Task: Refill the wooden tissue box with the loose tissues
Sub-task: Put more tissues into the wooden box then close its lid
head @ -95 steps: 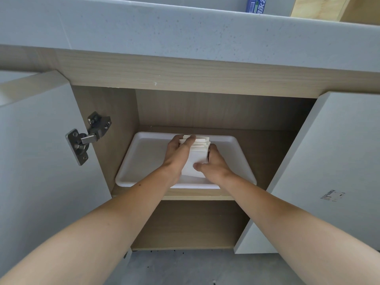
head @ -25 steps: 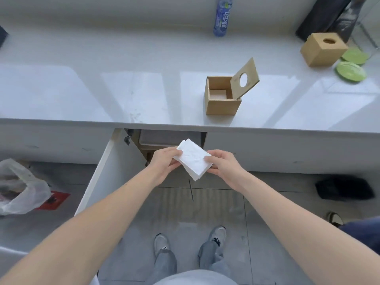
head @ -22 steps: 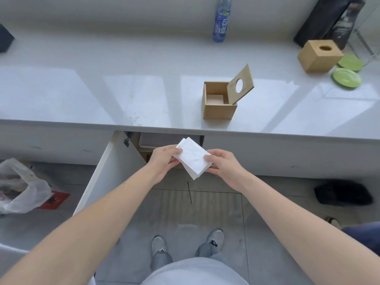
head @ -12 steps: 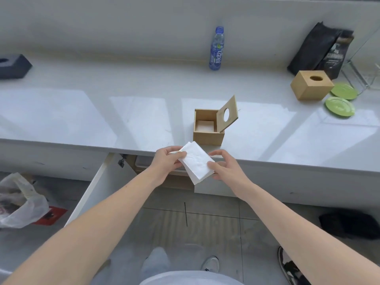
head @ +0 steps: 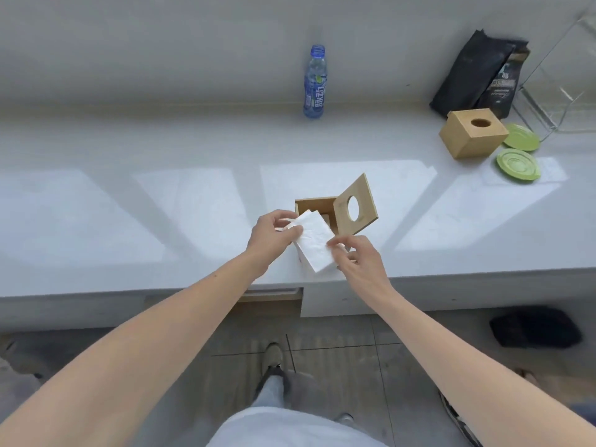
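Note:
A wooden tissue box (head: 317, 206) stands on the grey counter (head: 161, 201) near its front edge, its hinged lid (head: 354, 209) with a round hole tipped up to the right. I hold a white stack of tissues (head: 312, 241) tilted over the box's near side. My left hand (head: 272, 237) grips the stack's left end and my right hand (head: 353, 262) pinches its right edge. The stack hides the box's front wall and most of its inside.
A blue water bottle (head: 315, 87) stands at the back wall. At the far right sit a second, closed wooden tissue box (head: 472, 133), two green plates (head: 518, 164), black bags (head: 477, 79) and a wire rack (head: 561, 95). A cabinet opening (head: 274, 296) shows below the counter.
I have stood up from the cabinet and carried the tissue stack up and forward, from below the counter edge to over the open box.

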